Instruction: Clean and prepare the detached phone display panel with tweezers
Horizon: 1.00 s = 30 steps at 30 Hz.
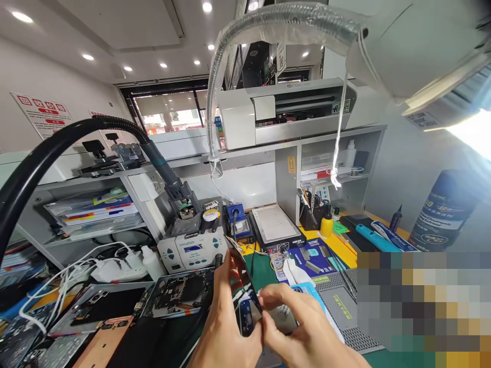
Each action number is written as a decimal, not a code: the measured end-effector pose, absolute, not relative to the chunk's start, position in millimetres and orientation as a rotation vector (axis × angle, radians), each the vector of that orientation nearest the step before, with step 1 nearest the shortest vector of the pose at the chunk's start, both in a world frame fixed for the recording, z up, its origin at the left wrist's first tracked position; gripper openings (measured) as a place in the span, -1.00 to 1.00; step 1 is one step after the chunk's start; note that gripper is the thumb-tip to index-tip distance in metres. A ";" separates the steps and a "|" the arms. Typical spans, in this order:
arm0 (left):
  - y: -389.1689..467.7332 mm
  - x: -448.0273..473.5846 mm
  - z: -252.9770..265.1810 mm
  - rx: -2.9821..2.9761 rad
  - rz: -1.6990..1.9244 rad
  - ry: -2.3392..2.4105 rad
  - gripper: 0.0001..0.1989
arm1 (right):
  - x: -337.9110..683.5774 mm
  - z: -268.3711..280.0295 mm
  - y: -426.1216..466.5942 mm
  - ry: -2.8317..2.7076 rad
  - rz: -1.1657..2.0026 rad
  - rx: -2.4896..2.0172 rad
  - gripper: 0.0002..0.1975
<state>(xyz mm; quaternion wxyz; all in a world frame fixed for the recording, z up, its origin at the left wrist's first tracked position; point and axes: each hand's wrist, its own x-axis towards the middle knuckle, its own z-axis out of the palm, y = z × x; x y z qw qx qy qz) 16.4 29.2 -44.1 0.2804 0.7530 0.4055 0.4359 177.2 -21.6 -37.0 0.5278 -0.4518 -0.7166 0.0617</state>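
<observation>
A thin phone-like panel with a glossy, mirror-like face (241, 283) stands nearly upright in front of me, reflecting bright shapes. My left hand (224, 312) grips it along its left side and bottom. On its right edge, the thumb and forefinger of my right hand (301, 319) are pinched together. Whether a small piece sits between those fingertips cannot be made out. Below and behind my hands lies a green mat (263, 271). To the left of my hands is an opened device with a dark circuit board (184, 294).
A hot-air station (192, 253) stands behind my left hand. Behind it, a flat heating plate (274, 225) sits near a yellow bottle (326, 225). A grey perforated mat (341, 301) holds tweezers at right. A black hose (49, 148) and a lamp's flexible neck (213, 92) arch overhead.
</observation>
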 end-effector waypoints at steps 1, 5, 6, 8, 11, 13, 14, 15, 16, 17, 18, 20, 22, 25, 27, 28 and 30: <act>29.8 16.2 -44.6 2.021 1.156 1.089 -0.08 | 176.8 -36.1 -21.7 -1.709 0.134 -1.071 -0.72; 30.4 15.0 -40.3 2.076 1.109 1.076 -0.04 | 176.0 -33.0 -21.1 -1.702 0.077 -1.029 -0.65; 29.8 14.9 -38.1 2.096 1.098 1.086 -0.03 | 176.0 -32.4 -20.7 -1.702 0.077 -1.017 -0.63; 27.9 15.6 -34.2 2.125 1.066 1.116 -0.04 | 176.1 -31.7 -19.6 -1.701 0.085 -0.996 -0.59; 24.9 18.2 -32.5 2.130 1.087 1.108 -0.05 | 176.7 -31.5 -18.7 -1.693 0.073 -0.984 -0.57; 23.7 20.0 -33.4 2.125 1.147 1.071 -0.02 | 177.4 -31.8 -18.8 -1.702 0.048 -0.980 -0.60; 23.4 20.5 -33.6 2.124 1.168 1.058 -0.02 | 177.8 -31.9 -19.0 -1.711 0.041 -0.981 -0.62; 23.2 20.8 -33.5 2.125 1.169 1.047 -0.02 | 178.2 -32.1 -19.1 -1.718 0.037 -0.982 -0.63; 23.1 20.8 -33.0 2.129 1.154 1.040 -0.02 | 178.6 -32.1 -19.1 -1.723 0.038 -0.980 -0.65; 23.1 20.5 -32.0 2.134 1.137 1.036 -0.02 | 178.8 -32.0 -19.0 -1.726 0.043 -0.979 -0.65; 23.1 20.0 -30.7 2.140 1.118 1.034 -0.02 | 179.0 -31.8 -18.9 -1.723 0.047 -0.979 -0.66; 23.0 19.0 -28.0 2.150 1.091 1.039 -0.02 | 179.1 -31.0 -18.5 -1.714 0.051 -0.972 -0.68; 22.8 18.4 -25.8 2.162 1.073 1.029 -0.03 | 178.8 -30.0 -18.6 -1.705 0.059 -0.968 -0.71; 21.5 18.8 -23.7 2.154 1.070 0.989 -0.05 | 178.3 -28.5 -19.9 -1.677 0.123 -0.985 -0.78; 19.7 19.3 -22.5 2.141 1.072 0.980 -0.07 | 178.3 -27.5 -20.9 -1.655 0.170 -1.012 -0.82; 18.6 19.5 -21.7 2.136 1.071 0.984 -0.09 | 178.4 -26.9 -21.2 -1.649 0.186 -1.022 -0.83; 17.0 19.4 -20.2 2.130 1.055 0.998 -0.09 | 179.1 -25.5 -21.5 -1.649 0.211 -1.039 -0.85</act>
